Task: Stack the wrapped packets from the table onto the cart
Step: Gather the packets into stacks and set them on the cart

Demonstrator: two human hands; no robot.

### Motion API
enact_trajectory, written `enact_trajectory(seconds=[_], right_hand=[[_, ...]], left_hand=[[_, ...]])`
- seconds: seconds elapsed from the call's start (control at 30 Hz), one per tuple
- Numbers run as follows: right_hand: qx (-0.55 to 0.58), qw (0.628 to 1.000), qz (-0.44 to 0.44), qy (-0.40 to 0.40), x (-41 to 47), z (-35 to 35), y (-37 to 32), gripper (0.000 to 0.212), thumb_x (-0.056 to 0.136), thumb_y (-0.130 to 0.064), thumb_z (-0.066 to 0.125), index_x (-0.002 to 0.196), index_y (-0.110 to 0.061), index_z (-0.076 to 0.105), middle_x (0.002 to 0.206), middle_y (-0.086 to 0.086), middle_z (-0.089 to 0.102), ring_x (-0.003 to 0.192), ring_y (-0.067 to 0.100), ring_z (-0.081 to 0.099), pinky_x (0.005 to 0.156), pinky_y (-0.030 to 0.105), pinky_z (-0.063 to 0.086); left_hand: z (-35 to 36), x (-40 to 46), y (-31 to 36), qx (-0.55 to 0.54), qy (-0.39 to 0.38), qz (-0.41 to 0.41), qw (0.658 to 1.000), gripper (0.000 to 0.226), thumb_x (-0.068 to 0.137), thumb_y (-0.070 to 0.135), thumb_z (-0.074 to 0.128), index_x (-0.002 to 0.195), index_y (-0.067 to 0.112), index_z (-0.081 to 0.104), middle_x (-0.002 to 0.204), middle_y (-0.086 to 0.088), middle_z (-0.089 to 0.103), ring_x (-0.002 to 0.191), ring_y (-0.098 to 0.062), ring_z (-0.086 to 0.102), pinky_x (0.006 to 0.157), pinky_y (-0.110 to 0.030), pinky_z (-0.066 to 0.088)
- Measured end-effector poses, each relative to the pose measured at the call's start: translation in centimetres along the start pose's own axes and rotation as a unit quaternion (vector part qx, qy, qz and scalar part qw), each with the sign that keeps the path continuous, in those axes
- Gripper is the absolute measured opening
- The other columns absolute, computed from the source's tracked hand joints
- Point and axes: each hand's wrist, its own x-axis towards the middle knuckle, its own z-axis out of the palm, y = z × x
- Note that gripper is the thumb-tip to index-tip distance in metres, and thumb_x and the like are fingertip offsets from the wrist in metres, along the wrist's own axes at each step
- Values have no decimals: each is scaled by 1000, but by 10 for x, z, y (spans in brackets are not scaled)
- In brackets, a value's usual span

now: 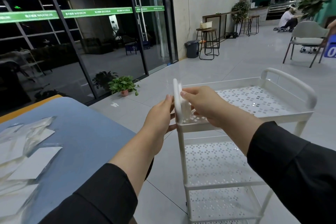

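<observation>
Both my hands hold one white wrapped packet [179, 101] upright on its edge over the near left corner of the white cart's top tray [258, 114]. My left hand [160, 114] presses its left face with fingers along it. On the other side my right hand [201, 105] grips it, thumb on top near the clear wrapper. Several more wrapped packets [34, 158] lie flat on the blue table [87, 138] at the lower left.
The cart has perforated shelves below [214, 162] and a handle [291, 82] at its far end. A potted plant [124, 85] stands on the tiled floor by glass doors. Stools, a bin and a chair [307, 40] stand farther off, where a person sits.
</observation>
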Motion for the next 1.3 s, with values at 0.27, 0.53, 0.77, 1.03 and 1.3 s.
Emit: enact_trajectory(seconds=[0.27, 0.53, 0.77, 1.03, 1.3], right_hand=[[5, 1000, -11, 14, 0, 1, 1, 29, 100, -28, 59, 126, -17, 66, 114, 8, 68, 92, 19, 62, 74, 32, 51], [-33, 998, -54, -1, -4, 1, 0, 30, 102, -22, 52, 126, -21, 70, 115, 5, 71, 101, 15, 62, 84, 32, 50], [-63, 996, -67, -16, -6, 3, -2, 30, 106, -26, 48, 128, -29, 69, 111, -7, 70, 105, 12, 61, 83, 27, 48], [-24, 999, -36, 8, -2, 4, 0, 26, 102, -32, 50, 111, -24, 73, 106, 3, 73, 103, 27, 66, 96, 49, 55], [-38, 999, -26, 23, -1, 4, 2, 26, 100, -28, 52, 112, -22, 74, 96, -2, 70, 93, 18, 64, 89, 43, 56]], left_hand=[[2, -3, -9, 24, 45, 50, 997, 44, 101, 59, 47, 99, 27, 77, 102, 5, 77, 107, -16, 69, 100, -46, 54], [3, 1, -3, 77, 3, 75, 994, 35, 99, 54, 54, 118, 31, 72, 106, 8, 76, 106, -16, 69, 101, -46, 55], [-1, 3, 1, 81, -32, 72, 994, 34, 106, 53, 41, 125, 39, 65, 107, 14, 74, 107, -12, 67, 99, -48, 55], [3, 6, 7, 24, -7, 43, 999, 40, 108, 54, 31, 119, 38, 66, 116, 12, 73, 110, -9, 66, 104, -47, 51], [5, 14, 5, 19, -14, 35, 999, 52, 106, 58, 31, 129, 28, 67, 108, 3, 77, 93, -6, 74, 84, -34, 55]])
